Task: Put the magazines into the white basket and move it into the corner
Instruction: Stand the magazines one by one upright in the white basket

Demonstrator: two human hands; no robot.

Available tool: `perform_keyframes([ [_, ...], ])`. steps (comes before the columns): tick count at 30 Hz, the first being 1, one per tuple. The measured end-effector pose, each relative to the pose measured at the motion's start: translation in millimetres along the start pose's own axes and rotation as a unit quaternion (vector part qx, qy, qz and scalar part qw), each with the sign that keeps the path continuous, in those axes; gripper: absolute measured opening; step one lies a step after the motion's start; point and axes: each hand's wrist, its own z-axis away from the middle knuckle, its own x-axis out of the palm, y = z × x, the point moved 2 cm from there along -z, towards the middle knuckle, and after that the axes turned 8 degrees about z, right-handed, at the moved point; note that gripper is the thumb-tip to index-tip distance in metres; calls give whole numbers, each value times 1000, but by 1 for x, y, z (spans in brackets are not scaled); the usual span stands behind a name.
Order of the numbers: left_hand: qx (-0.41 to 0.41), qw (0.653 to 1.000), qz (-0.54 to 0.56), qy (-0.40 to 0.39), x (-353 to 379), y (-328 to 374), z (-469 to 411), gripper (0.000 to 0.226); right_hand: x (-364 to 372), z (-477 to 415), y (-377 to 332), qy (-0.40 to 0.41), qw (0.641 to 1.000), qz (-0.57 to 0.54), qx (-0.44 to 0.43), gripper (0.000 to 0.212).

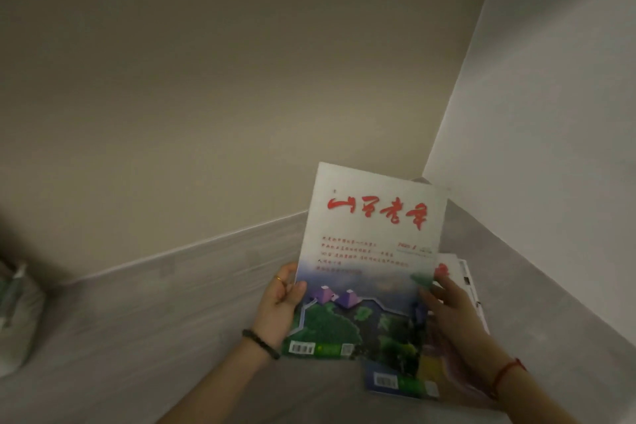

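Observation:
A white magazine point(371, 251) with red title lettering and a green landscape cover is held upright and tilted in front of the room corner. My left hand point(278, 306), with a ring and a dark bead bracelet, grips its lower left edge. My right hand point(451, 306), with a red wrist string, has its fingers over the magazine's lower right edge. Under my right forearm lie more magazines point(402, 384), fanned out, one corner showing at the right point(463, 274). The white basket is not in view.
Two walls meet in a corner point(425, 169) right behind the magazine, with a grey skirting strip point(192, 262) along the left wall. The floor point(172, 355) is grey. A pale bag-like object point(17, 313) sits at the far left edge.

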Motion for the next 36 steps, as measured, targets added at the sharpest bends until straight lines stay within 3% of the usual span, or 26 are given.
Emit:
perform_keyframes([
  [2, 16, 999, 10, 40, -34, 23, 13, 28, 29, 5, -29, -19, 996, 49, -71, 16],
  [4, 29, 996, 15, 80, -73, 48, 30, 28, 68, 15, -59, -38, 989, 75, -124, 19],
  [11, 97, 959, -58, 261, -234, 145, 100, 26, 251, 63, -146, -156, 970, 22, -185, 20],
  [16, 116, 913, -134, 367, -349, 208, 143, 27, 375, 98, -205, -176, 960, -7, -216, 36],
  [21, 112, 884, -114, 440, -434, 255, 162, 28, 466, 117, -254, -139, 959, -11, -248, 19],
  [24, 111, 873, -94, 466, -468, 266, 160, 29, 504, 120, -265, -120, 963, -4, -243, 6],
  [29, 73, 866, -87, 488, -507, 252, 148, 28, 548, 115, -256, -91, 976, 27, -194, 6],
  [36, 2, 849, -128, 513, -531, 212, 144, 13, 573, 111, -218, -122, 978, 103, -133, 14],
])
